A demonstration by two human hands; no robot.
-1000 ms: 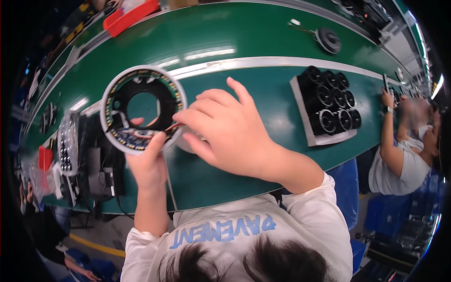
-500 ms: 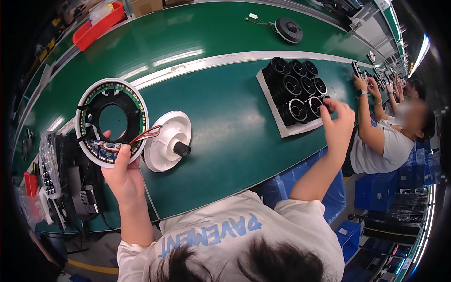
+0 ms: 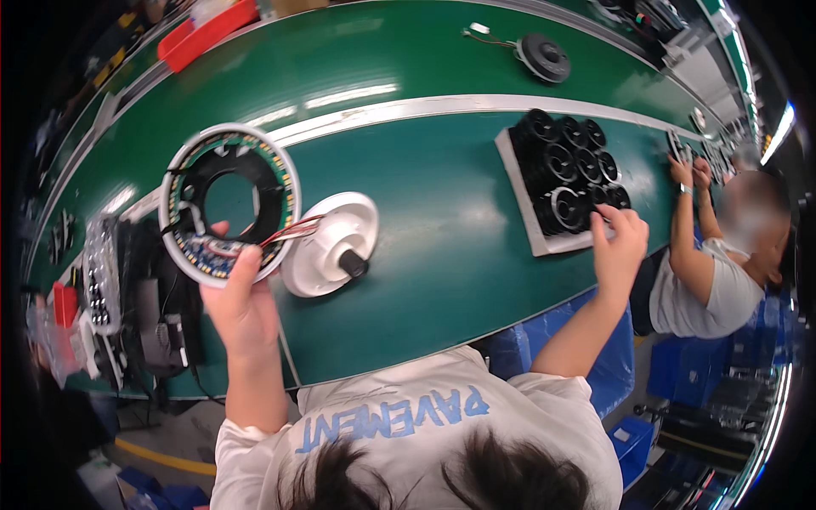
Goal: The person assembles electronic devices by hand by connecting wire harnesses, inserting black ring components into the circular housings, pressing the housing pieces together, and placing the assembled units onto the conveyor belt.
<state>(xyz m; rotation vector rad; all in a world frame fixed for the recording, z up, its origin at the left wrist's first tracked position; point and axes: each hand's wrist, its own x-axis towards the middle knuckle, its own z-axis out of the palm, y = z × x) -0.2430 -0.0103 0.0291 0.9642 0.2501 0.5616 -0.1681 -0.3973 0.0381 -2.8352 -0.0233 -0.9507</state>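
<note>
My left hand (image 3: 242, 293) grips the lower rim of a white-edged ring lamp housing (image 3: 293, 191), thumb in front. Small LEDs line its inside, a blue circuit board sits at the bottom, and a black ring surrounds the centre hole. Red and dark wires lead from it toward a white round cover (image 3: 344, 225) with a black cylinder at its middle, lying on the bench beside it. At the tray's near right corner, my right hand (image 3: 620, 246) has thumb and fingers curled together at a black ring-shaped part (image 3: 597, 197); the exact contact is partly hidden.
A white tray (image 3: 518, 187) holds several black ring parts. Farther off lie a dark round device (image 3: 544, 58) with a wire and a red bin (image 3: 204, 36). Bagged parts (image 3: 102, 272) and black equipment (image 3: 161, 327) stand at left. A co-worker (image 3: 705, 263) works at right.
The view has shifted, so the scene sits farther right. My right hand has come slightly nearer and left against the tray. My left hand keeps its hold on the ring lamp housing.
</note>
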